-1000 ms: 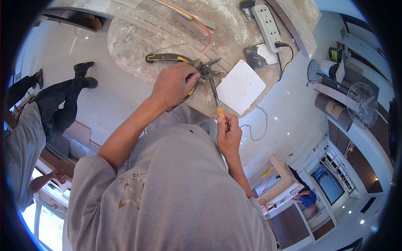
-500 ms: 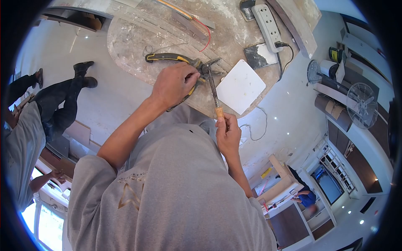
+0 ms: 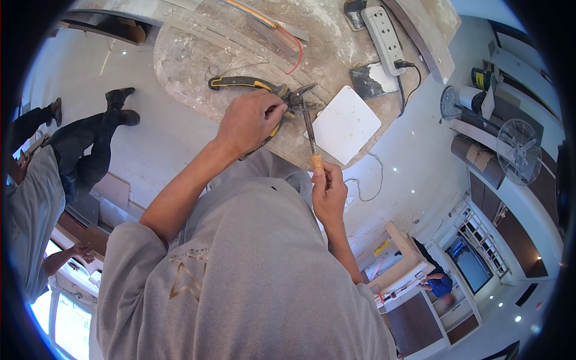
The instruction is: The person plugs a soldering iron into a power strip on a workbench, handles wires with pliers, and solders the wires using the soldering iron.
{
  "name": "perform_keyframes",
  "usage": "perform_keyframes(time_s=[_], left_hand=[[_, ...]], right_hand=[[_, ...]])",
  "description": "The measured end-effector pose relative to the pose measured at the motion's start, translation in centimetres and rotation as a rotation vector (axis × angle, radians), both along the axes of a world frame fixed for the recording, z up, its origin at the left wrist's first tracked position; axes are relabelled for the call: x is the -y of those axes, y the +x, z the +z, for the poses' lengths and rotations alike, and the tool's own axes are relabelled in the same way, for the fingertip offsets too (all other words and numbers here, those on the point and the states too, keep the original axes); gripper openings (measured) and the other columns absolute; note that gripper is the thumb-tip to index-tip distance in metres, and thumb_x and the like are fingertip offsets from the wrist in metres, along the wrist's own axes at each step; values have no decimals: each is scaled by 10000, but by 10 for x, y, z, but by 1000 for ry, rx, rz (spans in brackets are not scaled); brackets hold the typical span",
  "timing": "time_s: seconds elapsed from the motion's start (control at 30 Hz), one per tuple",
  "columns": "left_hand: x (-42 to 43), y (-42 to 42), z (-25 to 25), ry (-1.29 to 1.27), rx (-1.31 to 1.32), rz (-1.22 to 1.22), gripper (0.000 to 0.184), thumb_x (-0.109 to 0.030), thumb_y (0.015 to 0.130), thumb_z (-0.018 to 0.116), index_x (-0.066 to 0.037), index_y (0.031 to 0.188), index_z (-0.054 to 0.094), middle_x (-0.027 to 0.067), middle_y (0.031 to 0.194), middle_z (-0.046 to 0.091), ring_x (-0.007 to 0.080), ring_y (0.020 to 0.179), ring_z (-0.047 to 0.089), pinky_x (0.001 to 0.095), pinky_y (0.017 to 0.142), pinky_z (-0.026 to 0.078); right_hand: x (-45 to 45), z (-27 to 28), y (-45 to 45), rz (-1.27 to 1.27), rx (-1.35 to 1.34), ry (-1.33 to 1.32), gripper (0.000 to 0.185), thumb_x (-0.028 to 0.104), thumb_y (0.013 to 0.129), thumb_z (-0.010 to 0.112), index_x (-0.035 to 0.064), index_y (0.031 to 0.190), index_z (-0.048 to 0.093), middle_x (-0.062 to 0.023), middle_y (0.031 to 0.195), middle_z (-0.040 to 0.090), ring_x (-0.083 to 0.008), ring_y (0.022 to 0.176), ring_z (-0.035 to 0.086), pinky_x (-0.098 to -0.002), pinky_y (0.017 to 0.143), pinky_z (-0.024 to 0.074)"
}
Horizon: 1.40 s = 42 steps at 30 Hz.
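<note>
Black-and-yellow pliers [image 3: 240, 81] lie with handles spread on the dusty work table [image 3: 198, 54]. My left hand [image 3: 249, 123] is closed over them, thumb and fingers pinched together near the jaws; what it pinches is hidden. My right hand [image 3: 329, 195] grips the wooden handle of a soldering iron [image 3: 311, 129]. The iron's metal shaft points away from me, and its tip is at or very near the plier jaws; contact cannot be made out. A white rectangular plate [image 3: 342, 125] lies just right of the shaft.
A power strip [image 3: 383, 39] with a black plug sits at the table's far right, beside a dark, white-smeared piece [image 3: 373, 81]. A thin cord [image 3: 379, 180] hangs past the table edge. A red wire [image 3: 299, 54] lies farther back. Another person [image 3: 36, 198] is at left; a fan [image 3: 519, 152] stands right.
My right hand and the soldering iron have shifted slightly to the right. My left hand and the pliers look unmoved.
</note>
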State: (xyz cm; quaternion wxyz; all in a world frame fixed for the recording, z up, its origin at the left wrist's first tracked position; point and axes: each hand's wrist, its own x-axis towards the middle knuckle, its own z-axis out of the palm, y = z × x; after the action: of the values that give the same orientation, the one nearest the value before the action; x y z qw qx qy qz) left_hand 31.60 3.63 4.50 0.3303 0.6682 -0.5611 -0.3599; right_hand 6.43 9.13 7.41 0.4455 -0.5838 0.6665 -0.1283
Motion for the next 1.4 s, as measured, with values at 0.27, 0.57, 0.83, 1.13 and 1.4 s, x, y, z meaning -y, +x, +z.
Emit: perform_keyframes(time_s=[0.27,0.57,0.83,1.13,1.4], left_hand=[[1,0,2,28,-11,-3,151,-126,912,713,17,954,734,165,859,695,319,751,669,387,676,518],[0,0,2,12,-18,4,160,-126,923,705,23,975,734,188,897,702,362,822,677,408,737,521],[0,0,1,-3,-9,6,154,-132,924,708,16,961,730,176,860,689,350,776,660,404,699,510],[0,1,1,-5,-20,-7,156,-130,925,706,22,957,726,184,872,694,359,796,664,407,716,513],[0,2,1,12,-9,-11,166,-131,933,696,29,964,726,193,908,706,374,846,676,419,755,523]], right_hand=[[-1,-1,-1,38,15,-22,201,173,1024,607,-9,1107,606,-82,729,632,-132,600,551,-296,567,441],[2,2,2,18,22,18,181,155,1024,601,-8,1101,608,-83,737,637,-129,614,560,-292,578,445],[1,0,1,1,33,15,177,154,1018,603,-4,1099,606,-87,741,647,-130,616,571,-292,580,450],[2,-2,-1,46,18,-17,199,173,1022,607,-2,1116,608,-84,733,640,-130,601,563,-295,568,443],[1,-4,-3,25,14,-18,180,159,1023,604,-4,1100,598,-77,715,624,-129,593,558,-298,561,439]])
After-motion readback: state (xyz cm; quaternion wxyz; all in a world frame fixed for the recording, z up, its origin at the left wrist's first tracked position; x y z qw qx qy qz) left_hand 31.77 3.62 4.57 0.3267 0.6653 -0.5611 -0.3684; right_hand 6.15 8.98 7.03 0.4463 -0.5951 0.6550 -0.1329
